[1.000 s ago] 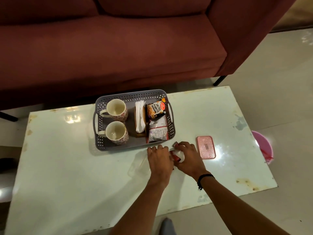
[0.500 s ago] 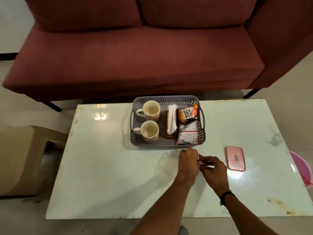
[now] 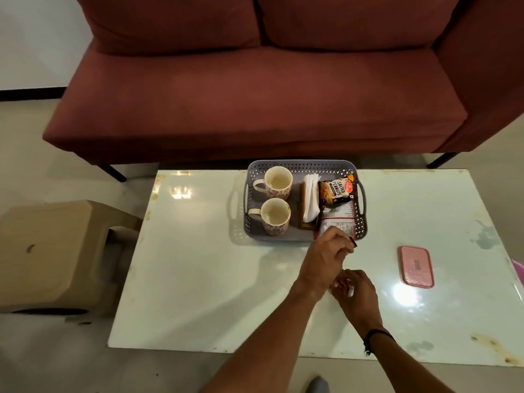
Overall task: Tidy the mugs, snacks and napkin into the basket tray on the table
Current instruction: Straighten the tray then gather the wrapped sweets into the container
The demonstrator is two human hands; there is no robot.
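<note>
The grey basket tray stands at the table's far edge. It holds two patterned mugs on the left, a stack of white napkins in the middle, and a salted peanuts packet above a second snack packet on the right. My left hand hovers at the tray's near right corner, pinching a small dark red item. My right hand is just behind it over the table, fingers curled on a small white piece.
A pink lid lies flat on the white table right of my hands. A maroon sofa stands behind the table, a beige stool at its left, and a pink bucket at the right edge.
My hands were together over the table; now they have parted. The left hand has moved up to the tray's near right corner with the small red item. The view has pulled back.
</note>
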